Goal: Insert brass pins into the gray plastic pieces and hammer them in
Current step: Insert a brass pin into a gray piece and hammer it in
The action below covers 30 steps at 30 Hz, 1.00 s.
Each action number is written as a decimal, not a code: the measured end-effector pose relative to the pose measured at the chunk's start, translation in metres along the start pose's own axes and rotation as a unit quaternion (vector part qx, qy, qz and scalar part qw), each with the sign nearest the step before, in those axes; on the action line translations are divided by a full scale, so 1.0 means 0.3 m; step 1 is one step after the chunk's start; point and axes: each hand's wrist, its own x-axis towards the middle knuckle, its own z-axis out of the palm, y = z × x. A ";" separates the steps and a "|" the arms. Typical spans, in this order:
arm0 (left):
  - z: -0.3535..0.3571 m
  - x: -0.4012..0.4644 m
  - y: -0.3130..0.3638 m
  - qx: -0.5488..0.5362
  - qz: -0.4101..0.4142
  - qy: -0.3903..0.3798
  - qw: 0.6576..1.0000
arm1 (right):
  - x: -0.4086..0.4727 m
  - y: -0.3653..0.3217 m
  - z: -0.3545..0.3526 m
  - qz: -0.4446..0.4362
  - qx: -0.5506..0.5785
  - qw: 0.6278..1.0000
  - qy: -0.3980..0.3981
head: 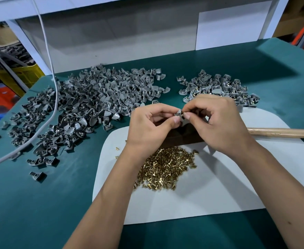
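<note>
Both forearms come in from the bottom edge, meeting over a white mat (228, 186) on the green table (39, 203). Brass pins (167, 169) lie heaped on the mat just below the wrists. Left hand (147, 126) pinches one gray piece (179, 113) btwn thumb & curled fingers; right hand (217, 121) pinches a pin (182, 115) at its fingertips, touching the piece's right side. Pin's long axis looks roughly horizontal, pointing left into the piece, but too small to tell for sure. Likely step: seating the pin in its hole, w/ right hand doing the push. Hammer handle (282, 133) lies to the right, nearer the right hand. Big pile of unpinned pieces (97, 97) far left; smaller pile w/ brass showing (219, 85) far right. Dark block (181, 136) under the hands. White cable (55, 97) trails at left; white panels behind.
</note>
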 end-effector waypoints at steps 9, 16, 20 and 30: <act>-0.010 0.011 -0.025 0.211 -0.002 0.030 0.977 | 0.023 0.141 -0.210 0.129 -0.169 0.959 -0.186; -0.007 0.013 -0.035 0.190 -0.031 0.031 0.981 | -0.013 0.189 -0.242 0.171 -0.192 0.920 -0.297; -0.004 0.015 -0.039 0.170 -0.041 0.021 0.984 | 0.005 0.199 -0.250 0.187 -0.165 0.936 -0.248; -0.002 0.014 -0.032 0.151 -0.058 0.006 0.987 | 0.056 -0.002 -0.139 0.070 -0.111 0.977 -0.166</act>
